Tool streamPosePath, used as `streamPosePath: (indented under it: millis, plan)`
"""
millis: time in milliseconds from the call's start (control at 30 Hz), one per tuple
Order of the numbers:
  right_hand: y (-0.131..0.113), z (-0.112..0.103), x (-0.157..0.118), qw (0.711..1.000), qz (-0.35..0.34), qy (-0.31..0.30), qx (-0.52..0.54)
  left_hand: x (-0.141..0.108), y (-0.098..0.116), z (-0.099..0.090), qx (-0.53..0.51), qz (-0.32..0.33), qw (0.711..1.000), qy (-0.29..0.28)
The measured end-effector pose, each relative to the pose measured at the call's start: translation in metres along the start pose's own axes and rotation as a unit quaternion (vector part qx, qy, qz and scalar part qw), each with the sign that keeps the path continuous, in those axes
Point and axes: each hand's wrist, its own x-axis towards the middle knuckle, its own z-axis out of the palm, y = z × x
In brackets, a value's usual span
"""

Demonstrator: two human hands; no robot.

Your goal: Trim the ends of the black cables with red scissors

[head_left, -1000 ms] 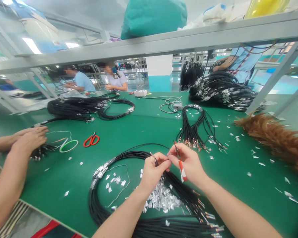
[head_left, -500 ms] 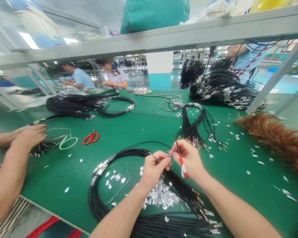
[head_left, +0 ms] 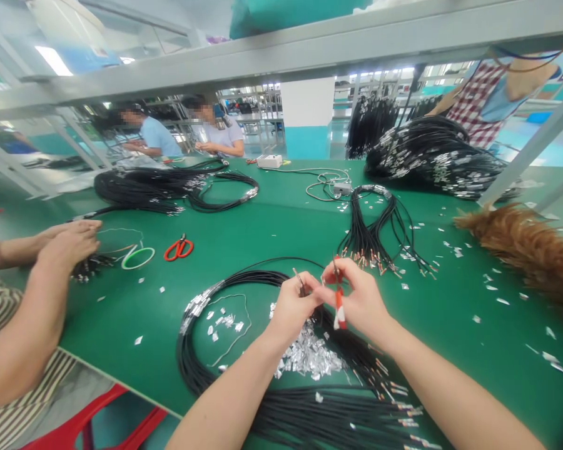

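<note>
My left hand point(head_left: 294, 307) is closed on a thin black cable, whose end pokes up between the fingers. The fingertips of both hands meet over the cable's tip, and they hide most of it. In my right hand point(head_left: 362, 299) lies a slim tool point(head_left: 340, 309) with a red-and-white handle and a dark pointed end facing up; its exact kind is unclear. That hand's thumb and finger are pinched together at the cable tip. Below both hands a looped bundle of black cables point(head_left: 186, 365) rests on the green table, with a heap of silver foil scraps point(head_left: 312, 356) inside the loop.
Red-handled scissors point(head_left: 178, 249) and a green-white ring point(head_left: 138, 257) lie left, near a co-worker's hands point(head_left: 70, 244). Further cable bundles point(head_left: 370, 228) and a large cable pile point(head_left: 417, 156) stand beyond. Brown feathery material point(head_left: 520, 256) lies right. A grey shelf beam point(head_left: 281, 56) crosses overhead.
The view has tilted down and turned slightly left. My fingertips have drawn closer together, and the red-handled tool stands more upright. At the back right, a person has shifted position.
</note>
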Motion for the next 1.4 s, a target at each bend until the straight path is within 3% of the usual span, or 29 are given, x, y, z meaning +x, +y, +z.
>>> streamPosePath:
  millis: [100,300,400,467,533,567,733,833,1167,1400]
  plan:
    - [-0.004,0.001,-0.003,0.998,-0.031,0.005,-0.05,0.0,0.0,-0.001,0.001,0.001,1.0,0.003]
    - [0.018,-0.003,0.009,0.992,0.08,0.014,0.097,0.002,0.008,-0.007,-0.01,-0.021,0.993,-0.12]
    - [0.018,-0.005,0.01,0.983,0.117,-0.049,0.134,0.004,0.011,-0.011,-0.049,0.007,0.997,-0.051]
    - [0.012,-0.005,0.006,0.976,0.108,-0.142,0.124,0.007,0.013,-0.013,-0.073,0.023,0.997,0.008]
    - [0.006,-0.004,0.002,0.969,0.074,-0.218,0.087,0.008,0.014,-0.014,-0.083,0.027,0.996,0.021]
    - [0.004,-0.002,0.001,0.971,0.057,-0.221,0.066,0.009,0.014,-0.014,-0.083,0.028,0.996,0.017]
    - [0.012,0.009,-0.001,0.994,0.047,-0.068,0.07,0.006,0.012,-0.009,-0.067,0.048,0.997,0.011]
    - [0.016,0.014,-0.001,0.988,0.065,-0.077,0.113,0.004,0.012,-0.008,-0.057,0.049,0.997,0.008]
    - [0.012,0.014,-0.004,0.988,0.08,-0.082,0.104,0.006,0.015,-0.01,-0.067,0.056,0.995,0.044]
    - [0.016,0.011,-0.002,0.996,0.081,0.002,0.021,0.006,0.015,-0.011,-0.068,0.029,0.996,-0.042]
